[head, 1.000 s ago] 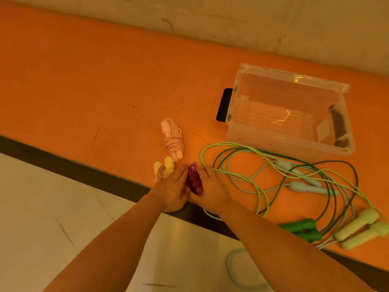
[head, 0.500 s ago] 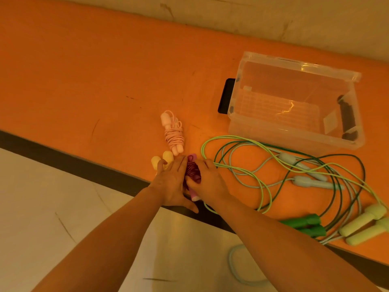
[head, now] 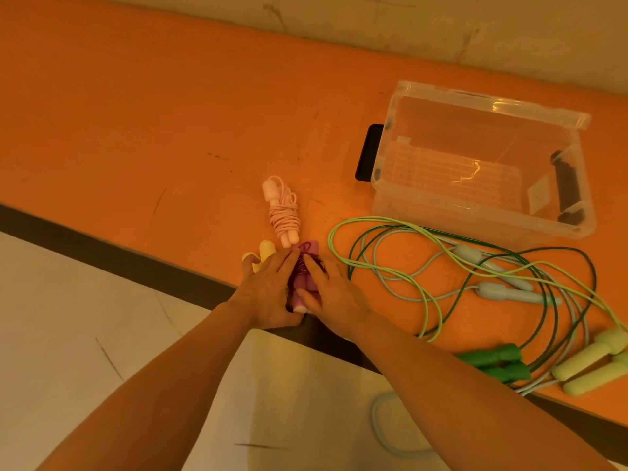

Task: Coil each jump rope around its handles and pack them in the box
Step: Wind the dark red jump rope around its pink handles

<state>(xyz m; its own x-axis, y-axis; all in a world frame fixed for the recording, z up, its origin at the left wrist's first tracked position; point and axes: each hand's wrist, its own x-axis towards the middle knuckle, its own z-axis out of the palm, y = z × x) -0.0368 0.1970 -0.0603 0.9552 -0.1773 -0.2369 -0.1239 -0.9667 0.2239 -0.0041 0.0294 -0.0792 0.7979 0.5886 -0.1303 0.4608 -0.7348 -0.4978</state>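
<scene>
We are gripping the magenta jump rope (head: 303, 277) at the near edge of the orange table (head: 142, 130), our left hand (head: 268, 294) and right hand (head: 334, 295) each curling around its paired pink handles and the thin cord coiled over them. Just beyond it the pink coiled rope (head: 283, 212) is lying bundled, with smooth rounded yellow handles (head: 260, 257) peeking out left of our fingers. To the right, loose green and pale blue ropes (head: 475, 266) are sprawling in loops beside the clear plastic box (head: 482, 158), which is standing open with no ropes inside.
</scene>
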